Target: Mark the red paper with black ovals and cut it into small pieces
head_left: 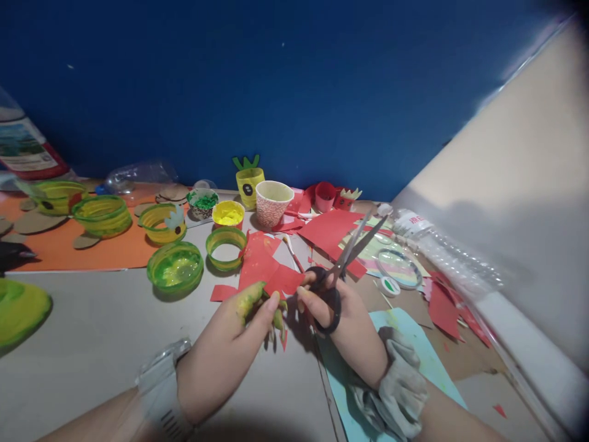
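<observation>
My right hand (343, 307) is closed around black-handled scissors (352, 248). Their blades stand apart and point up and to the right. My left hand (243, 331) is beside it, fingers curled under and thumb bent over them, with green and yellow paint on the skin. A piece of red paper (284, 279) shows right behind the left thumb tip; whether the fingers pinch it I cannot tell. Beyond the hands, more red paper (329, 230) and a paintbrush (293, 253) lie on the table. Left of them are a green-painted ring (226, 248) and a green-painted bowl (175, 267).
Yellow paint (229, 213) and green paint (202, 199) fill small cups at the back, near a patterned paper cup (273, 202). Orange paper (115, 245) lies left under painted rings. A clear plastic bottle (455, 252) rests along the right side, near light-blue paper (396, 331).
</observation>
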Action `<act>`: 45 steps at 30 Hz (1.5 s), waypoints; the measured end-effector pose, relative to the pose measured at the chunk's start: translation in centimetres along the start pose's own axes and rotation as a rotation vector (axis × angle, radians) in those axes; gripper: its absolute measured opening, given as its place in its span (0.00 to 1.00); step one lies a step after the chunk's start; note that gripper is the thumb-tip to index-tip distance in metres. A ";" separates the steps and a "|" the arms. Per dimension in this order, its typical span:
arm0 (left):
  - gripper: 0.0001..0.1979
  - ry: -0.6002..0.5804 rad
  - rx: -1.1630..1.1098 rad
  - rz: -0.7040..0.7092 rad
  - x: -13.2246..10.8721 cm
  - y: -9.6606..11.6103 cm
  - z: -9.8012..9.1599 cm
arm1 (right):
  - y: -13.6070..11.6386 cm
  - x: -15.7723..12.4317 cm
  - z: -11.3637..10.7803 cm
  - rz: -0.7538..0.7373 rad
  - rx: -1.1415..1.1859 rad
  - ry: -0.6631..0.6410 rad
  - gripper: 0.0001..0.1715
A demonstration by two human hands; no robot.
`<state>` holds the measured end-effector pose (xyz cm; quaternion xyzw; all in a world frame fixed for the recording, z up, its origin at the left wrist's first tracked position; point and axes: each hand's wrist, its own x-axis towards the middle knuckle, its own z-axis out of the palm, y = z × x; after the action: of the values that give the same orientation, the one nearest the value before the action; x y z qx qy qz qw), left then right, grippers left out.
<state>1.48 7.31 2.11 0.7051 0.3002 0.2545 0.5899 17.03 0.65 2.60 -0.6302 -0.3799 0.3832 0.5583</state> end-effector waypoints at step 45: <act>0.18 0.125 -0.125 0.027 -0.5 -0.2 0.0 | -0.8 0.3 -1.6 -0.038 -0.439 -0.828 0.25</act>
<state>1.06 6.98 1.87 0.6535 0.3104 0.3242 0.6095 18.58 0.33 3.56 -0.5205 -0.6542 0.5027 0.2199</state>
